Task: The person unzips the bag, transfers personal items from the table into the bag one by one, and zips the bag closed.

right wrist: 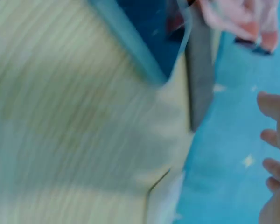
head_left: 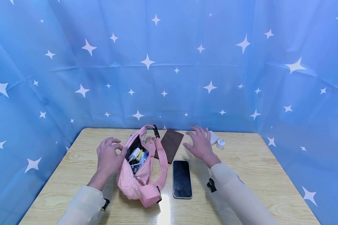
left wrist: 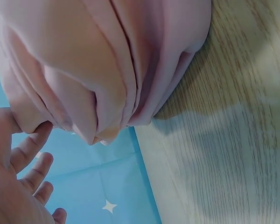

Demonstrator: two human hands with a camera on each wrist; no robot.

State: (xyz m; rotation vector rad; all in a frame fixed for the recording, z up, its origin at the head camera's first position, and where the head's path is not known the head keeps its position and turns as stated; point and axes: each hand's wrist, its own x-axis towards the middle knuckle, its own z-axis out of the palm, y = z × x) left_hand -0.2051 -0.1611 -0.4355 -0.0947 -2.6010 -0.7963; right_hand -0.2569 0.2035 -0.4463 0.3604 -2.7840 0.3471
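- Open pink bag (head_left: pixel 129 181), lower middle: white thing (head_left: pixel 134 154), yellow thing (head_left: pixel 140 154) inside.
- Left hand (head_left: pixel 110 155), lower left, pinches its edge.
- Right hand (head_left: pixel 200 145), right of middle: fingers apart.
- Bottom: wooden table (head_left: pixel 259 178). Top: starry blue cloth (head_left: pixel 174 40).

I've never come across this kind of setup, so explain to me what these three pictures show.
There is no machine here: a person's bare left hand and right hand do the work. The wide picture comes from a camera worn on the head, looking forward and down; the other two come from cameras on the left and right wrists, and the right one is blurred. On the wooden table are an open pink bag with small items inside, a phone, a flat dark brown item, a white plug and another white item. The left hand pinches the bag's fabric. The right hand holds nothing, its fingers apart.
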